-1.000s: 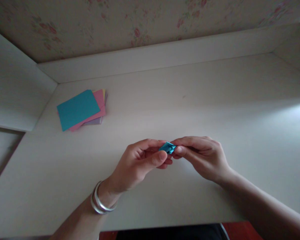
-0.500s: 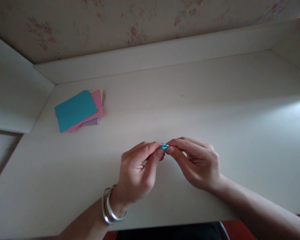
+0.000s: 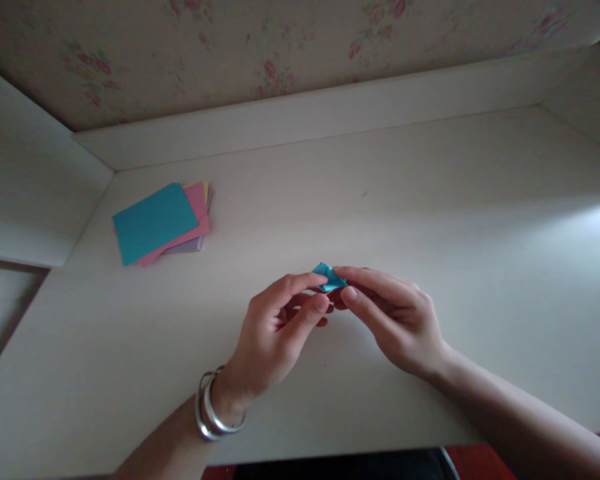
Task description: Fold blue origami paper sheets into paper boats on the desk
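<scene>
A small folded piece of blue paper (image 3: 327,276) is pinched between the fingertips of both my hands above the middle of the pale table (image 3: 430,187). My left hand (image 3: 275,333), with silver bangles on its wrist, grips it from the left with thumb and fingers closed. My right hand (image 3: 390,317) holds it from the right, fingers pressed together on it. Most of the paper is hidden behind my fingers; only one corner shows above them.
A fanned stack of coloured paper sheets (image 3: 157,223), blue on top with pink, yellow and purple under it, lies at the table's far left. A raised white ledge (image 3: 330,110) runs along the back below flowered wallpaper. A side panel stands at left.
Both hands shifted slightly away from me and turned the blue paper, so a corner of it now sticks up above the fingertips instead of being nearly hidden.
</scene>
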A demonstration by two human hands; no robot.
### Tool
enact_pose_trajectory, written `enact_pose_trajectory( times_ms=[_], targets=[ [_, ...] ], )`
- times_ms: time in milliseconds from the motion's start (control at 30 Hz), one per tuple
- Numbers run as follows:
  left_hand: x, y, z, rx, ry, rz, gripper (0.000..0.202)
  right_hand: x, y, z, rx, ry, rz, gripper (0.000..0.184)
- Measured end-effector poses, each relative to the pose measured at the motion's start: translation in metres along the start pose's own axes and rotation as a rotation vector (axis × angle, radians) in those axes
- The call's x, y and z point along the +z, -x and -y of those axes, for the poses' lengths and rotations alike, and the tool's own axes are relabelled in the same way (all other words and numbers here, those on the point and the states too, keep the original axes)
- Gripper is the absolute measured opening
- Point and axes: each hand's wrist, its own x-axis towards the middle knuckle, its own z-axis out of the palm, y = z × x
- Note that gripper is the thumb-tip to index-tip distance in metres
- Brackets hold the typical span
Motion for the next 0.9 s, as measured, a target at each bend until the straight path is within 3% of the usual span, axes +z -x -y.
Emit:
enact_pose_trajectory(
  times_ms=[133, 300, 400, 633, 767, 900],
  targets=[
    [0.001, 0.000, -0.002, 0.038, 0.001, -0.001, 0.019, -0.002, -0.002, 0.002, -0.004, 0.001, -0.026, 0.017],
    [0.001, 0.001, -0.003, -0.016, 0.022, -0.067, 0.020, 0.001, -0.004, 0.006, 0.062, -0.057, -0.031, 0.010],
    [-0.001, 0.000, -0.003, -0.017, 0.055, -0.020, 0.021, -0.001, -0.005, 0.008, 0.107, -0.111, -0.033, 0.010],
    [-0.011, -0.007, -0.008, -0.053, -0.107, -0.010, 0.014, -0.009, -0.012, 0.009, 0.244, -0.266, 0.132, 0.015],
    [-0.014, -0.008, -0.010, -0.066, -0.233, 0.034, 0.011, -0.009, -0.015, 0.009, 0.298, -0.301, 0.169, 0.015],
    [-0.013, -0.009, -0.010, -0.035, -0.298, 0.007, 0.011, -0.009, -0.016, 0.009, 0.308, -0.259, 0.181, 0.017]
  ],
)
